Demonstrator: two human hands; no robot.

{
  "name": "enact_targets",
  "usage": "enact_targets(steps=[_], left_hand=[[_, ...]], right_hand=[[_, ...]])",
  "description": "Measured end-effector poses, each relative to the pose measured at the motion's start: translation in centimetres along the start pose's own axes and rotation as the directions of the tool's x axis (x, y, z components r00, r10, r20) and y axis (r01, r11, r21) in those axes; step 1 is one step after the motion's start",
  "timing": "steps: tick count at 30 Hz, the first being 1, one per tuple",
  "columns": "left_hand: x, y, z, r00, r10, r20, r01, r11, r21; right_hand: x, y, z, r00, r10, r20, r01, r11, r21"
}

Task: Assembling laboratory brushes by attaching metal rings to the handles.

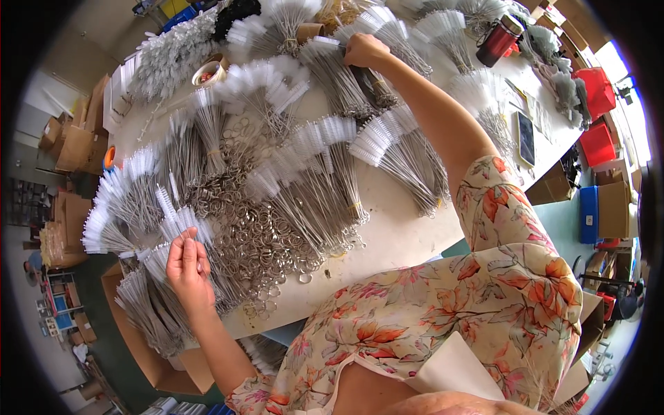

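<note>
My left hand (188, 268) is over the left part of the table, thumb and fingers pinched together. Just beyond its fingertips are the white bristles of thin wire-handled brushes (177, 220); what the pinch holds, if anything, I cannot make out. My right arm stretches to the far side, where my right hand (366, 52) curls down between bundles of wire brushes (332, 69). Its fingertips are hidden, and what they grip cannot be seen. A heap of metal rings (256, 228) lies between the hands, beside a long row of brushes (304, 173).
More brush bundles (128, 194) fan out along the table's left edge. A red tumbler (499, 41) and a phone (526, 138) are on the right. A round tub (207, 72) stands at the far left. An open cardboard box (149, 370) sits below the table's left edge.
</note>
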State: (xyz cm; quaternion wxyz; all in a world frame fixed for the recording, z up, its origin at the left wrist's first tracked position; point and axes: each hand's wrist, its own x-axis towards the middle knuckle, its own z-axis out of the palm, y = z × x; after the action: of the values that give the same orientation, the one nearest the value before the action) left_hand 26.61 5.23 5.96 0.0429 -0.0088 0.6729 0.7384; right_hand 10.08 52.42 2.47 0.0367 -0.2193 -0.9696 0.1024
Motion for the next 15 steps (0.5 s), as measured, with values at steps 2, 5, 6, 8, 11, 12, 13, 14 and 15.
enact_targets(steps=[2,5,6,8,11,12,13,14,15], left_hand=[[-0.6,-0.3,0.0,0.999,0.011,0.04,-0.012,1.0,0.017],[-1.3,-0.7,-0.6,0.998,0.066,0.016,-0.067,0.993,0.093],[-1.6,-1.0,-0.5,0.998,0.065,0.017,-0.066,0.994,0.092],[-2.8,-0.8,0.0,0.982,0.157,-0.107,-0.148,0.985,0.093],[-3.5,-0.6,-0.4,0.996,0.069,-0.058,-0.066,0.996,0.064],[-4.4,-1.0,-2.1,0.993,0.077,-0.091,-0.068,0.993,0.101],[-5.0,-0.9,-2.2,0.997,0.06,-0.052,-0.058,0.997,0.054],[-5.2,-1.4,-2.2,0.997,0.061,-0.044,-0.059,0.997,0.048],[-5.4,-2.0,-2.0,0.998,0.014,-0.06,-0.015,1.0,-0.02]], right_hand=[[-0.3,0.4,-0.4,1.0,-0.006,0.002,0.005,0.989,0.146],[-0.7,0.5,-2.0,0.968,-0.172,-0.183,0.207,0.958,0.197],[-0.9,0.5,-2.9,0.922,-0.22,-0.317,0.303,0.922,0.241],[-0.8,0.8,-6.7,0.942,-0.179,-0.282,0.236,0.955,0.181],[6.7,12.8,-7.3,0.902,-0.259,-0.345,0.429,0.447,0.785],[2.6,7.5,-8.2,0.992,0.04,-0.12,0.1,0.328,0.939],[3.0,8.8,-8.5,0.99,0.099,-0.097,0.047,0.419,0.907],[4.0,10.9,-8.0,0.984,0.162,-0.078,-0.014,0.505,0.863],[5.3,13.4,-7.0,0.982,0.168,-0.083,-0.014,0.51,0.86]])
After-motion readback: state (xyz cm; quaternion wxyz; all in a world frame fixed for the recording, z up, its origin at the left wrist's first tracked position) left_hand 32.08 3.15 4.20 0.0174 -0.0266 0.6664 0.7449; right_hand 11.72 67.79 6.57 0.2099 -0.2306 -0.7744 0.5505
